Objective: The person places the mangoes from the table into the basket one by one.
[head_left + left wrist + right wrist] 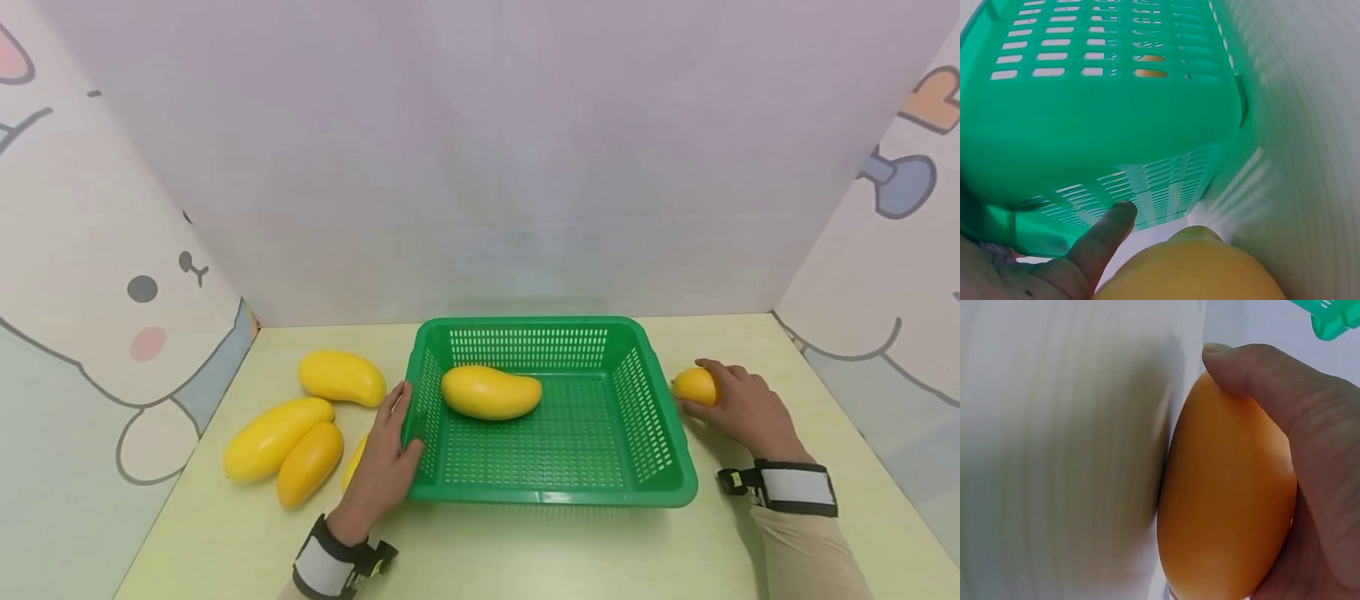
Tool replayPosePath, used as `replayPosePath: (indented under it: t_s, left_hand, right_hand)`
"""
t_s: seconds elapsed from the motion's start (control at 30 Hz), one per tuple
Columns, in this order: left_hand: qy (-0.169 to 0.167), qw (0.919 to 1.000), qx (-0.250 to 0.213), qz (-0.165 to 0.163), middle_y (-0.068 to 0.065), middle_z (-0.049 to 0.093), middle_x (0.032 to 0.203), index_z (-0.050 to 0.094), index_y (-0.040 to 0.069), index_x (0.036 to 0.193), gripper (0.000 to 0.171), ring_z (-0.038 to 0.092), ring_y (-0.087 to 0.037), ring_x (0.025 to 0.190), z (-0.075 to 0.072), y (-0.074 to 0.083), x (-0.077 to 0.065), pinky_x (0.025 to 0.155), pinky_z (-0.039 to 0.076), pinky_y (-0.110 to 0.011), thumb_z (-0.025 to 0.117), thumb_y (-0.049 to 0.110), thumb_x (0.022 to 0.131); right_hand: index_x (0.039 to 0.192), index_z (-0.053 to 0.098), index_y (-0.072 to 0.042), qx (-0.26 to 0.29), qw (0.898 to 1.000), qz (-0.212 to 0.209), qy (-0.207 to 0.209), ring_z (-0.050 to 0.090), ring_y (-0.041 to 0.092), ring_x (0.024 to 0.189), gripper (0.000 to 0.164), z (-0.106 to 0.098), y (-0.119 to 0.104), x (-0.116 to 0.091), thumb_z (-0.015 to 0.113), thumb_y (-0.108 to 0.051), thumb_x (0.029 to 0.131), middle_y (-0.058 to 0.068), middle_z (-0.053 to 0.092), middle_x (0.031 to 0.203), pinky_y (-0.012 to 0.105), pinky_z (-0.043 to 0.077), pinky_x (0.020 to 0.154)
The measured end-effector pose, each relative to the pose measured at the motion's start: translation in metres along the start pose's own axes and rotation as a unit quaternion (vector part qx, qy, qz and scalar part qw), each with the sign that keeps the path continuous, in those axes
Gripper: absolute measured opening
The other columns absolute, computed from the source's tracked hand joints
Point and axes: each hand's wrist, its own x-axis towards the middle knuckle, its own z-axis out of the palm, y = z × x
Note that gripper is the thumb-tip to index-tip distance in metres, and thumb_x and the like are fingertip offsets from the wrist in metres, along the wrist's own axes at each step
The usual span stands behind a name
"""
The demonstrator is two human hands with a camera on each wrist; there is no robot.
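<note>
Grips mango (694,387), on surface (547,554) just right of basket (547,497), with curled right hand (750,412); rests straight-fingered left hand (381,462) against basket's left side. Probably best: squeeze gently, hold basket steady.

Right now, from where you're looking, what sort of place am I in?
Probably a small indoor booth, perhaps set up for filming handwork: a pale tabletop stands against a plain back wall, with cartoon-printed side walls, and wrist straps carry small devices.
</note>
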Motion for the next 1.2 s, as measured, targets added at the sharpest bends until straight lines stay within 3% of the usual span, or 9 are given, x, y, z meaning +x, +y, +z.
replayPosePath:
  t_s: [0.13, 0.27, 1.2]
  left_hand:
    - [-0.002, 1.0000, -0.001, -0.003, -0.005, 0.012, 0.155, 0.017, 0.006, 0.149, 0.069, 0.025, -0.029, 0.136, -0.001, 0.001, 0.000, 0.104, 0.029, -0.052, 0.047, 0.002, 0.087]
    - [-0.005, 1.0000, 0.000, -0.006, -0.004, 0.013, 0.154, 0.017, 0.006, 0.149, 0.069, 0.025, -0.028, 0.136, -0.001, 0.001, 0.000, 0.104, 0.029, -0.052, 0.047, 0.002, 0.087]
    - [-0.002, 1.0000, 0.001, -0.003, -0.004, 0.012, 0.155, 0.017, 0.006, 0.149, 0.070, 0.026, -0.029, 0.135, -0.001, 0.001, 0.000, 0.104, 0.029, -0.052, 0.048, 0.002, 0.087]
  right_hand:
    - [0.127, 0.048, -0.007, 0.003, 1.000, -0.002, -0.001, 0.053, 0.037, 0.077, 0.077, -0.001, 0.001, 0.000, 0.064, -0.062, 0.075, 0.025, 0.056, 0.097, 0.041, 0.040, 0.051]
    - [0.125, 0.048, -0.006, 0.007, 1.000, 0.001, -0.004, 0.052, 0.034, 0.074, 0.076, -0.001, 0.002, 0.000, 0.065, -0.061, 0.075, 0.024, 0.056, 0.094, 0.038, 0.039, 0.051]
    - [0.128, 0.046, -0.005, 0.020, 1.000, 0.009, 0.021, 0.052, 0.037, 0.078, 0.073, -0.012, -0.003, -0.002, 0.065, -0.055, 0.078, 0.028, 0.054, 0.100, 0.043, 0.040, 0.055]
